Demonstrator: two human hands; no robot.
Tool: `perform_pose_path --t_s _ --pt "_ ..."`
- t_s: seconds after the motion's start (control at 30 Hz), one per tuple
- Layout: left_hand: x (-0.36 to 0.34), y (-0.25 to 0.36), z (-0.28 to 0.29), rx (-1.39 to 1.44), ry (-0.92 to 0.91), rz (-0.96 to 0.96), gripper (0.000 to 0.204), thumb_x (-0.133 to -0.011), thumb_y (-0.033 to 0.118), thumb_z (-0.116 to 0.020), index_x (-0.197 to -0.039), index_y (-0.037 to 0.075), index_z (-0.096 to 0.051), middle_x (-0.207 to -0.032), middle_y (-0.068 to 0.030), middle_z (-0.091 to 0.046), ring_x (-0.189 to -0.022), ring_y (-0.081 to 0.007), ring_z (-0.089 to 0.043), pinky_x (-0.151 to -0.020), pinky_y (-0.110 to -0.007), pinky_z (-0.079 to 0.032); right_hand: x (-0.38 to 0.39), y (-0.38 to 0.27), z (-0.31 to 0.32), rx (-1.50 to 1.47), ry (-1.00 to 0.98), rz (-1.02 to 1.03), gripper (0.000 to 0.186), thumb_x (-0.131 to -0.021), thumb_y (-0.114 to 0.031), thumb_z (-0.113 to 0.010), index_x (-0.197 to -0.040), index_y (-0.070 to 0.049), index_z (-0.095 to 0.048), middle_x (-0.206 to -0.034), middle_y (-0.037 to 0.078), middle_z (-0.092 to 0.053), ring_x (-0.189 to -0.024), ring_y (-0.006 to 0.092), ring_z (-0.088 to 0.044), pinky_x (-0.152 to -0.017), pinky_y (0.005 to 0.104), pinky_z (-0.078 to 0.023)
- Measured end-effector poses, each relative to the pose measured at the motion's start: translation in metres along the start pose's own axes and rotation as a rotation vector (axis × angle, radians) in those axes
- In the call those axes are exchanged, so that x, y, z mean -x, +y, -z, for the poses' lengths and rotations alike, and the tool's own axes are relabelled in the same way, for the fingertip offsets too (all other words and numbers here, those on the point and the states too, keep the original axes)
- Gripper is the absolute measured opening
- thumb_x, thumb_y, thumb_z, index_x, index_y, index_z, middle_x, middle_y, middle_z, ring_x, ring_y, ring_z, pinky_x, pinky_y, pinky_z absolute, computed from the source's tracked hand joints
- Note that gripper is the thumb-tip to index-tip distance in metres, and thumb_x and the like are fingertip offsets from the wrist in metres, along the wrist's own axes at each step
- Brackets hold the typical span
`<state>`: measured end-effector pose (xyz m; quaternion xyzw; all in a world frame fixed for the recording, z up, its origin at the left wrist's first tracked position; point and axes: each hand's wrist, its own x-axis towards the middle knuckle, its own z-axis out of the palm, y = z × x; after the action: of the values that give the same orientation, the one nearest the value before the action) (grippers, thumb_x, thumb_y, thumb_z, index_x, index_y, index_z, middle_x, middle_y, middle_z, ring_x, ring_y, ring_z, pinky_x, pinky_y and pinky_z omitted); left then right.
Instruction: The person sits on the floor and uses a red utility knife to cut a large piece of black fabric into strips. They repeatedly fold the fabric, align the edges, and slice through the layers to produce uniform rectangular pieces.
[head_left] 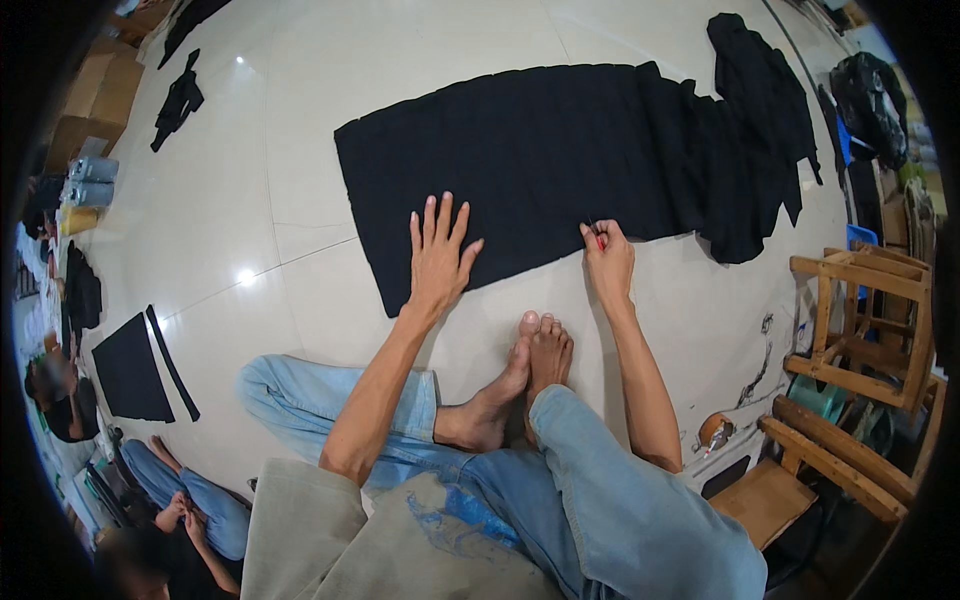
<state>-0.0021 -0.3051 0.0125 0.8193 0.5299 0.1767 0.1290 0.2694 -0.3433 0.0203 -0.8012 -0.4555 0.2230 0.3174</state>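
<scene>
A long piece of black fabric (540,150) lies on the pale tiled floor, flat on the left and bunched in folds at the right. My left hand (438,255) rests on its lower left part, fingers spread. My right hand (608,260) is closed at the fabric's lower edge, pinching a small red-handled tool (601,241) with a thin tip; its exact kind is unclear. My bare feet are just below the fabric, between my forearms.
Black offcuts (135,370) (178,105) lie to the left. Two seated people (205,525) (65,395) are at the left. Cardboard boxes (100,85) stand upper left. Wooden stools (855,320) and a black bag (865,105) line the right side.
</scene>
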Motion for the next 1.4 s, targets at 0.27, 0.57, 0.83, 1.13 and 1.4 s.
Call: perform_pose_path --t_s 0.27,0.57,0.83,1.13,1.4 --pt "0.055 0.081 0.004 1.795 -0.314 0.973 0.041 -0.106 0.035 -0.052 -0.127 0.000 -0.055 -0.124 -0.0134 -0.064 -0.112 -0.0210 -0.061 -0.099 -0.036 -0.048 0.043 -0.020 -0.014 -0.157 0.002 -0.199 0.049 -0.083 -0.036 -0.083 -0.102 0.001 -0.058 -0.082 0.019 -0.070 -0.076 0.0322 -0.070 -0.071 0.0410 -0.051" --pt "0.032 0.113 -0.036 2.117 -0.039 1.193 0.048 -0.099 0.046 -0.063 -0.119 0.003 -0.054 -0.121 -0.0123 -0.065 -0.108 -0.0183 -0.064 -0.089 -0.031 -0.053 0.048 -0.021 -0.039 -0.663 0.033 -0.224 0.031 -0.088 -0.011 -0.075 -0.102 -0.003 -0.049 -0.085 0.004 -0.055 -0.080 0.0126 -0.054 -0.070 0.0300 -0.047" --pt "0.025 0.091 -0.044 2.009 -0.044 1.088 0.032 -0.098 0.030 -0.068 -0.104 0.000 -0.060 -0.111 -0.0177 -0.068 -0.096 -0.0201 -0.071 -0.076 -0.027 -0.057 0.056 -0.045 -0.011 -0.687 -0.087 -0.289 0.029 -0.100 -0.028 -0.065 -0.102 -0.001 -0.054 -0.072 -0.002 -0.049 -0.067 0.0101 -0.047 -0.066 0.0276 -0.042" --pt "0.023 0.104 -0.020 1.984 -0.062 1.032 0.046 -0.102 0.033 -0.060 -0.116 -0.011 -0.059 -0.120 -0.0251 -0.067 -0.114 -0.0284 -0.067 -0.100 -0.038 -0.052 0.104 -0.060 0.006 -0.801 -0.476 -0.576 0.043 -0.106 -0.039 -0.053 -0.081 -0.006 -0.066 -0.058 -0.006 -0.046 -0.047 0.0034 -0.035 -0.044 0.0223 -0.025" --pt "0.024 0.104 -0.020 1.967 -0.063 0.986 0.046 -0.103 0.035 -0.059 -0.110 -0.011 -0.062 -0.112 -0.0224 -0.070 -0.100 -0.0189 -0.068 -0.097 -0.036 -0.051 0.099 -0.045 -0.016 -0.717 -0.402 -0.427 0.045 -0.104 -0.039 -0.057 -0.080 -0.001 -0.068 -0.059 -0.005 -0.050 -0.053 0.0048 -0.041 -0.049 0.0241 -0.031"
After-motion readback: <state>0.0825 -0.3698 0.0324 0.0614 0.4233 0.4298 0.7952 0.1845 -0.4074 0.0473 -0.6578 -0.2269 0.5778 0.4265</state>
